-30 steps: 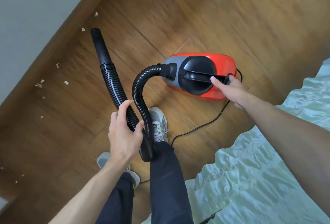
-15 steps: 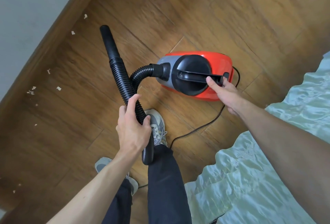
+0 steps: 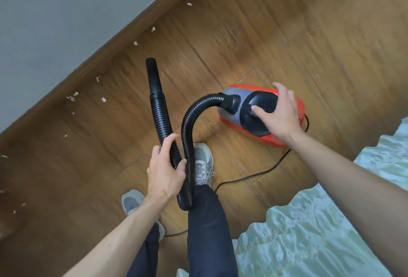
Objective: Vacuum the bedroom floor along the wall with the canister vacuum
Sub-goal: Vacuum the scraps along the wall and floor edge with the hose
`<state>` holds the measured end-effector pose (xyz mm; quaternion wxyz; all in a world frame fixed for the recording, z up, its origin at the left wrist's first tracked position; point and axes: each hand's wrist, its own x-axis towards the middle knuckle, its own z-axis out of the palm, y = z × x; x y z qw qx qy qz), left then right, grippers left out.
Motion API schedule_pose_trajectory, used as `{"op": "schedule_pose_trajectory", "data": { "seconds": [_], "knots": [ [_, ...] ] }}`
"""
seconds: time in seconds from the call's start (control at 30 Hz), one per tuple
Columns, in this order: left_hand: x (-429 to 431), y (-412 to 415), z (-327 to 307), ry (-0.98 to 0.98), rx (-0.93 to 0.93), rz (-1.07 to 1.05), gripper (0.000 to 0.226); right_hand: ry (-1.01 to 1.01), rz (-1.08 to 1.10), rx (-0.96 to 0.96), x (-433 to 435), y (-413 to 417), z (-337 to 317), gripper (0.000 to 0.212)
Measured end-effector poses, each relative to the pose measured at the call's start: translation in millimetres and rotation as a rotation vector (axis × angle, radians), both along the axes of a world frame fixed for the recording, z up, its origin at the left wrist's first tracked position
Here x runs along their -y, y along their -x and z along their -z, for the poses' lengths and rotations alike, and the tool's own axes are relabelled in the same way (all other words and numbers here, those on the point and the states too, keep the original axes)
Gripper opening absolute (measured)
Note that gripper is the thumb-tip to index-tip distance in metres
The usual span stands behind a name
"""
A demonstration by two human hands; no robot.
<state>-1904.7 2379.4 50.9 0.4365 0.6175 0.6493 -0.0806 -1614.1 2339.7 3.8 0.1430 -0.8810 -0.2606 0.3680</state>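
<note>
Right hand (image 3: 279, 114) has left the rear end of the black handle (image 3: 262, 102), where its fingertips sat by the cord end half a second ago. It now lies over the top of the canister vacuum (image 3: 234, 100), fingers spread wide and thumb on the handle. Nothing is gripped; whether the palm touches is unclear.

Left hand (image 3: 164, 172) is unchanged. Fingers and thumb wrap the ribbed hose (image 3: 161, 111) low on its free run, and the nozzle (image 3: 152, 73) points to 11 o'clock toward the skirting board (image 3: 123, 34).

The vacuum sits on the wood floor (image 3: 242, 34) at 2 o'clock from the left hand. Its cord (image 3: 254, 175) trails off to 6 o'clock past the grey shoe (image 3: 202, 159).

Paper scraps (image 3: 103, 99) line the floor beside the skirting, from 9 o'clock up to 12 o'clock of the nozzle. None are under the tip, and the nearest lies just at 9 o'clock of the hose.

Judgement: the rear-end touch was probably the switch, though nothing shows that the motor runs. The hand over the handle looks set to lift or drag the canister. No scrap looks picked up, so the wall pass has not begun. Next move needs the nozzle lowered to the floor and swung toward 10 o'clock onto the scraps.

Risk: the hose loop by the leg may snag.
</note>
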Motion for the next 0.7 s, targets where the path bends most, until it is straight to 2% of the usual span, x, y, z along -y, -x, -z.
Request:
{"op": "schedule_pose_trajectory", "data": {
  "seconds": [0.13,0.33,0.53,0.7],
  "knots": [
    [3,35,-8,-0.016,0.05,-0.092,0.06,-0.064,-0.35,-0.328,-70,85,-26,0.067],
    [12,95,-16,-0.009,0.163,-0.213,0.066,0.014,-0.652,-0.65,-135,210,-39,0.064],
    [31,153,-18,-0.017,0.273,-0.397,0.067,0.091,-0.88,-0.748,-141,303,-36,0.075],
    [56,201,-15,-0.002,0.352,-0.566,0.069,0.174,-0.868,-0.818,-131,370,-35,0.08]
  ]
}}
